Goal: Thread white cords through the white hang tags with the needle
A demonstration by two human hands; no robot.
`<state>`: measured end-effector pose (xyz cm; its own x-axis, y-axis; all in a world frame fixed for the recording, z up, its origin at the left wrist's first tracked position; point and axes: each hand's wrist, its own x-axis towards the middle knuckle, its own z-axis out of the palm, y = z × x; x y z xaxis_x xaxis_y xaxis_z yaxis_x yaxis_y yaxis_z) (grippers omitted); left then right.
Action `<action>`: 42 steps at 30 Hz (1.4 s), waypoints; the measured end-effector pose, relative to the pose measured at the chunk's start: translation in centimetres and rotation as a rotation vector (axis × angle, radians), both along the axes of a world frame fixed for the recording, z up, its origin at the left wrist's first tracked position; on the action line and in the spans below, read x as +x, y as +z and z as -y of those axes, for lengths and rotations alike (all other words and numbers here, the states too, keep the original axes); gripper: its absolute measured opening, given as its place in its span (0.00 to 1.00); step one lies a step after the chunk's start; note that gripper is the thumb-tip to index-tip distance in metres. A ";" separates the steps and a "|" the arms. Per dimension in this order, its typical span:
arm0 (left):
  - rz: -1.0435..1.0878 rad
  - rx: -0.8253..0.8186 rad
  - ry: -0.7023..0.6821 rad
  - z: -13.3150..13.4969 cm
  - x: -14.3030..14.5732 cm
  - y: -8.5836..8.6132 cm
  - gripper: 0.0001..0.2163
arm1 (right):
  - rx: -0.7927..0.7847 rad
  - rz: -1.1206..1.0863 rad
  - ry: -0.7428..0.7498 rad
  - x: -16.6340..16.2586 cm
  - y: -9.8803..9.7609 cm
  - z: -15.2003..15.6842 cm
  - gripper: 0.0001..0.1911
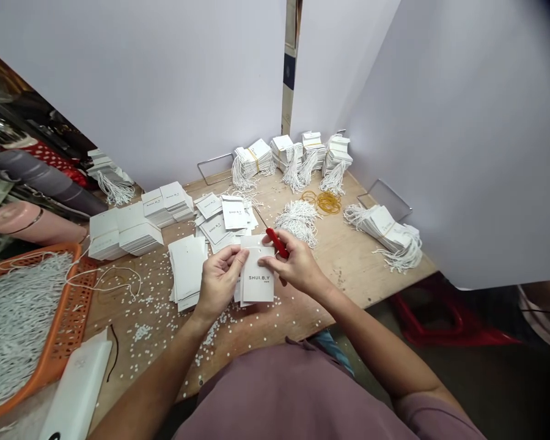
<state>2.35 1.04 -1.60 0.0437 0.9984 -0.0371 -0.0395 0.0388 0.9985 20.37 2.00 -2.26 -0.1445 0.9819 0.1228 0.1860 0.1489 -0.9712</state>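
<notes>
My left hand [220, 280] pinches the left edge of a few white cardboard hang tags [259, 290] printed "SHUI.B,Y", with small holes near the top. My right hand [297, 260] has its thumb on the face of the front tag. The same hand grips a red-handled awl [277, 242], whose thin shaft points away and to the left. Behind my hands lie loose printed tags [233, 212], some with white strings. A bundle of white strings [297, 221] is just beyond my right hand. Left of my left hand is a stack of blank-faced tags [187, 269].
Banded, strung tag bundles [253, 160] line the back; another bundle [387, 232] lies right. Tag stacks [126, 231] stand left, near an orange basket [62, 330] of white strings. Yellow rubber bands [329, 202] and scattered white paper dots [142, 332] lie on the wooden table [348, 275]. White panels [165, 79] surround it.
</notes>
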 end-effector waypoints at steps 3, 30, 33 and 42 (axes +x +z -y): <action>0.035 -0.030 0.005 -0.2 -0.1 -0.3 0.15 | -0.049 -0.093 -0.009 0.1 0.0 0.1 0.14; 0.141 -0.092 0.063 -0.4 0.3 -1.2 0.10 | -0.124 -0.224 0.011 -0.1 -3.3 0.8 0.17; 0.182 -0.045 0.196 -0.9 -0.8 -1.3 0.09 | -0.143 -0.296 -0.106 1.7 -4.0 0.4 0.22; 0.069 -0.038 0.099 -0.6 0.8 -1.9 0.10 | 0.295 0.013 -0.047 2.8 0.0 2.4 0.19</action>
<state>3.15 1.62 -3.53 -0.0509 0.9959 -0.0750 -0.1130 0.0689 0.9912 23.21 -0.39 -2.23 -0.1035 0.9098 0.4019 0.2112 0.4150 -0.8850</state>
